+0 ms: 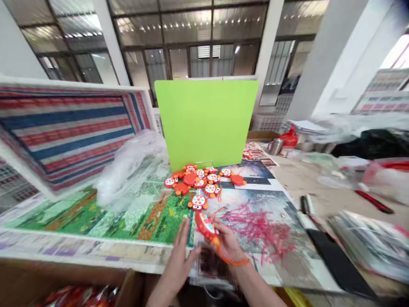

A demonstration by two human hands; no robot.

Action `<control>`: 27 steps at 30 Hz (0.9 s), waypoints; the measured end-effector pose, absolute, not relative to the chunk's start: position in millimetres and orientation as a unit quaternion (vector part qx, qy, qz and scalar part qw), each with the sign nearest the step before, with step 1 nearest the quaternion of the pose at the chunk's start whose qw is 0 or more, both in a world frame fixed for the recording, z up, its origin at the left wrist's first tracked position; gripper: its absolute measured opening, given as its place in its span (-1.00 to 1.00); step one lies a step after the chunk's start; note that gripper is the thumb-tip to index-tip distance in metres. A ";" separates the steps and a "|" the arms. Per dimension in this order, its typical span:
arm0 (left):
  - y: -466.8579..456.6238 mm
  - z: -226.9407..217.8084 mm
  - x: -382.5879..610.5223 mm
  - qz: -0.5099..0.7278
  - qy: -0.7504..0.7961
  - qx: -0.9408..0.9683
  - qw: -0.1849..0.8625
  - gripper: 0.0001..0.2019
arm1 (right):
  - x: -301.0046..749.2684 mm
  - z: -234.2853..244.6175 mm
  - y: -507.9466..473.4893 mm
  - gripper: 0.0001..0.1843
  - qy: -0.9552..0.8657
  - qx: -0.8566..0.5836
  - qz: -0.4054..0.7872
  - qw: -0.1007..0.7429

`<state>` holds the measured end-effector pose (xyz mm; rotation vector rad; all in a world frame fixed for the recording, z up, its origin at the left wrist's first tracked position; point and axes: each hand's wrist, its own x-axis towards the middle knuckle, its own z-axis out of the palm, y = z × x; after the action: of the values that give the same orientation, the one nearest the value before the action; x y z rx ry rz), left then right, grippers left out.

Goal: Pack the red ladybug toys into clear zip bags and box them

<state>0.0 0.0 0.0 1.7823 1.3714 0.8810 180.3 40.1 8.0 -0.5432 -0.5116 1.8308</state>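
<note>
My right hand (229, 243) grips a red crab-shaped toy (206, 226) with a white face and coloured dots, held tilted above the table's front edge. From the toy an orange cord (228, 259) runs down across my right wrist. My left hand (179, 261) is just left of the toy, fingers stretched and thumb apart, holding nothing. Just beyond the held toy, a similar toy (198, 202) lies face up. Behind it several more crab toys (200, 183) lie in a loose pile, some face down. Below my hands, a blurred dark, shiny thing (212, 261) is hard to make out.
A green board (207, 123) stands behind the pile. Pink-red cords (258, 230) lie to the right, past them a black flat object (340, 262) and a red-handled tool (373, 201). Clear plastic (128, 166) is heaped at left; a cardboard box (128, 283) sits at lower left.
</note>
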 end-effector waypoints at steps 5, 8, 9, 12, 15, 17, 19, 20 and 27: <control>17.6 -20.4 59.5 0.396 0.521 0.618 0.436 -0.19 | 196.4 1.0 30.1 -0.33 -0.358 -0.256 0.724 0.531; 26.6 -14.8 63.3 0.368 0.522 0.641 0.426 -0.27 | 214.7 7.2 32.9 -0.31 -0.463 -0.326 0.652 0.504; 29.1 -11.4 62.0 0.355 0.523 0.649 0.423 -0.31 | 219.1 8.2 33.8 -0.32 -0.481 -0.348 0.632 0.499; 34.6 -4.7 59.0 0.321 0.525 0.680 0.398 -0.40 | 222.8 2.5 34.7 -0.35 -0.475 -0.376 0.620 0.499; 36.7 -10.3 59.4 0.305 0.520 0.714 0.356 -0.43 | 221.5 -9.5 39.5 -0.42 -0.347 -0.386 0.655 0.549; 36.3 -20.5 60.0 0.299 0.545 0.722 0.304 -0.47 | 226.7 -13.1 48.8 -0.51 -0.228 -0.387 0.641 0.622; 34.8 -32.0 60.5 0.266 0.576 0.734 0.243 -0.58 | 238.6 -11.5 61.2 -0.58 -0.142 -0.385 0.582 0.702; 33.9 -37.0 61.2 0.237 0.586 0.744 0.213 -0.64 | 245.9 -9.6 67.1 -0.60 -0.117 -0.383 0.548 0.734; 40.3 -48.2 76.6 0.090 0.602 0.790 0.064 -0.76 | 272.7 -9.0 74.9 -0.48 -0.143 -0.404 0.486 0.761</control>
<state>76.6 40.3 -48.2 2.3867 1.8193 0.2724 272.7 74.9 -9.0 -0.8801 -0.3111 1.0582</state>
